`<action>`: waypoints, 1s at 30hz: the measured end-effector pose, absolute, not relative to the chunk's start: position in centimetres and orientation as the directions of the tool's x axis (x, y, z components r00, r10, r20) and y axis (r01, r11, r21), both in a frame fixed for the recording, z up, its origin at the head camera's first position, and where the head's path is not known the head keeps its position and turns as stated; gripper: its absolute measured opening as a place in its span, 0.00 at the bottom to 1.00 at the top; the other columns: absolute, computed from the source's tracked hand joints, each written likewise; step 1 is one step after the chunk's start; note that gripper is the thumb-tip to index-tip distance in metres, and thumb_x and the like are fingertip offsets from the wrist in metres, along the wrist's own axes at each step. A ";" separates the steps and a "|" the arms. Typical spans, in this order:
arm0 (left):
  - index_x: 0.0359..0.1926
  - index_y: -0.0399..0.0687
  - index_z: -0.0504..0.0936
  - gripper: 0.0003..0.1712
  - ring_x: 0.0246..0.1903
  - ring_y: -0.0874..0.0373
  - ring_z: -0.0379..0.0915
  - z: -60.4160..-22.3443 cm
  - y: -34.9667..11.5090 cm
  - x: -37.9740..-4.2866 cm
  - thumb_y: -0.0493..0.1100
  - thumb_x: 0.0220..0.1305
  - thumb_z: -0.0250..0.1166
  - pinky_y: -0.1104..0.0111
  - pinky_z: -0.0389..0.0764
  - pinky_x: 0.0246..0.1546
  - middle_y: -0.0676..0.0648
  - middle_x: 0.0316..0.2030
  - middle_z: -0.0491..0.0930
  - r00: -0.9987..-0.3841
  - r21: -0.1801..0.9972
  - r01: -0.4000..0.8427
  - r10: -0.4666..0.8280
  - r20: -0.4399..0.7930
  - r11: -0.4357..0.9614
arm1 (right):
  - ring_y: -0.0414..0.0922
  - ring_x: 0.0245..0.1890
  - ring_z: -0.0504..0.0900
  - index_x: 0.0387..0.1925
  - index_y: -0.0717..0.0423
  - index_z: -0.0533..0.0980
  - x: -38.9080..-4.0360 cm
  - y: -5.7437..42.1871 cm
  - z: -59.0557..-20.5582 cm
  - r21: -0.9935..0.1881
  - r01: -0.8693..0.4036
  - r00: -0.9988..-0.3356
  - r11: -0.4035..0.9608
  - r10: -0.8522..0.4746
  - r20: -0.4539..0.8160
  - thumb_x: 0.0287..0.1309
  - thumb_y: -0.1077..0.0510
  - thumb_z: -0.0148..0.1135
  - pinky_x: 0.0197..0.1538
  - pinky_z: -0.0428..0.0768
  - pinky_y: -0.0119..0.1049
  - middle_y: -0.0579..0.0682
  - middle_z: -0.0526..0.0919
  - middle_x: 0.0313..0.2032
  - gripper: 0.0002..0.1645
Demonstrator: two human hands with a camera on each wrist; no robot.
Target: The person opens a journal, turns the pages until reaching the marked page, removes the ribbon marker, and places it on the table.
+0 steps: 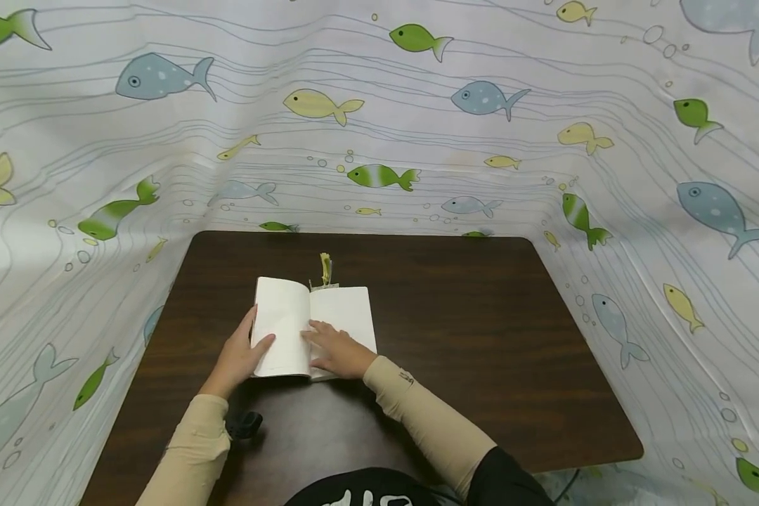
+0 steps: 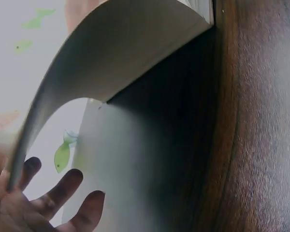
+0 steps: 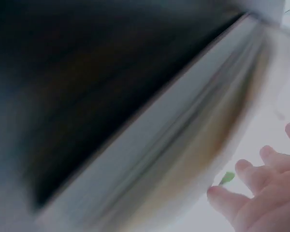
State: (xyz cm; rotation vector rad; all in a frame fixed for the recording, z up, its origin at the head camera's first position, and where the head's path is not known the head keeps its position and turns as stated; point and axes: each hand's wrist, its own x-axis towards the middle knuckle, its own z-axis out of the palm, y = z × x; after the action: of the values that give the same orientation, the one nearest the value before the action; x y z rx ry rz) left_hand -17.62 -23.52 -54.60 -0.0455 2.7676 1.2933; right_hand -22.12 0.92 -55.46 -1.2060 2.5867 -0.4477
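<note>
The book (image 1: pixel 282 316) has white pages, the tassel (image 1: pixel 325 268) is yellow, the tabletop (image 1: pixel 481 337) dark brown wood-grain, the backdrop (image 1: pixel 379 77) white with green, blue and yellow fish, 2 sleeves (image 1: pixel 439 425) beige.

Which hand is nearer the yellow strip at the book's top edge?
Right. The right hand lies on the open book near its central fold, below the yellow strip in the head view. The left hand grips the book's left edge, farther off.
</note>
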 end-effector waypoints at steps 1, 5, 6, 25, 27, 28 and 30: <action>0.77 0.45 0.36 0.48 0.68 0.28 0.50 -54.7 -23.6 -17.6 0.54 0.71 0.55 0.38 0.59 0.62 0.30 0.73 0.44 -0.996 0.766 -0.070 0.003 -0.094 0.639 | 0.47 0.74 0.52 0.73 0.48 0.57 -22.5 1.6 -55.8 -0.350 -0.692 -0.640 0.631 -0.761 -0.108 0.66 0.44 0.57 0.68 0.64 0.54 0.51 0.53 0.75 0.39; 0.77 0.54 0.34 0.47 0.68 0.26 0.47 -54.9 -24.1 -17.5 0.49 0.71 0.57 0.36 0.56 0.62 0.31 0.74 0.41 -0.997 0.766 -0.049 0.019 -0.080 0.641 | 0.48 0.75 0.48 0.74 0.50 0.56 -23.7 4.8 -57.2 -0.245 -0.669 -0.681 0.701 -0.711 -0.176 0.62 0.40 0.60 0.69 0.60 0.55 0.52 0.50 0.75 0.45; 0.77 0.53 0.38 0.46 0.69 0.27 0.45 -54.9 -24.2 -17.5 0.49 0.71 0.57 0.35 0.54 0.62 0.32 0.74 0.40 -0.997 0.761 -0.032 0.034 -0.071 0.648 | 0.47 0.75 0.47 0.74 0.50 0.55 -24.0 5.6 -57.4 -0.238 -0.659 -0.688 0.714 -0.699 -0.193 0.61 0.39 0.61 0.70 0.59 0.55 0.51 0.49 0.76 0.47; 0.76 0.51 0.49 0.46 0.72 0.29 0.34 -55.2 -24.9 -17.8 0.57 0.66 0.62 0.29 0.47 0.60 0.37 0.76 0.29 -0.974 0.761 0.057 0.204 -0.100 0.646 | 0.52 0.75 0.48 0.75 0.50 0.52 -23.7 9.6 -56.4 -0.277 -0.548 -0.762 0.789 -0.608 -0.223 0.49 0.41 0.67 0.69 0.46 0.66 0.47 0.47 0.76 0.56; 0.76 0.49 0.49 0.46 0.72 0.29 0.34 -55.2 -24.8 -18.0 0.56 0.66 0.62 0.30 0.47 0.61 0.36 0.75 0.29 -0.974 0.759 0.054 0.202 -0.104 0.649 | 0.53 0.74 0.50 0.74 0.50 0.56 -23.7 9.6 -56.5 -0.258 -0.557 -0.773 0.790 -0.606 -0.187 0.48 0.40 0.67 0.68 0.47 0.68 0.47 0.51 0.75 0.54; 0.76 0.49 0.49 0.46 0.72 0.29 0.34 -55.2 -24.7 -18.0 0.56 0.66 0.62 0.29 0.47 0.61 0.35 0.75 0.29 -0.974 0.758 0.054 0.203 -0.104 0.650 | 0.54 0.74 0.52 0.73 0.50 0.58 -23.8 9.5 -56.6 -0.239 -0.565 -0.779 0.790 -0.606 -0.162 0.48 0.40 0.67 0.68 0.47 0.68 0.47 0.54 0.75 0.53; 0.76 0.47 0.50 0.46 0.71 0.28 0.34 -55.3 -24.6 -18.1 0.56 0.66 0.62 0.30 0.47 0.61 0.35 0.75 0.30 -0.975 0.755 0.056 0.197 -0.099 0.653 | 0.54 0.73 0.54 0.71 0.48 0.63 -23.9 9.5 -57.0 -0.183 -0.583 -0.789 0.792 -0.605 -0.105 0.47 0.37 0.66 0.67 0.50 0.69 0.48 0.58 0.73 0.50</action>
State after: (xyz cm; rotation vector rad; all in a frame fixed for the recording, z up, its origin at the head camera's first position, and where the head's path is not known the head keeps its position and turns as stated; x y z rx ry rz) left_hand -18.14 -24.62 -55.28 0.2081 2.6973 1.2235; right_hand -23.94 9.47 -56.99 -0.9425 2.8218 -0.2115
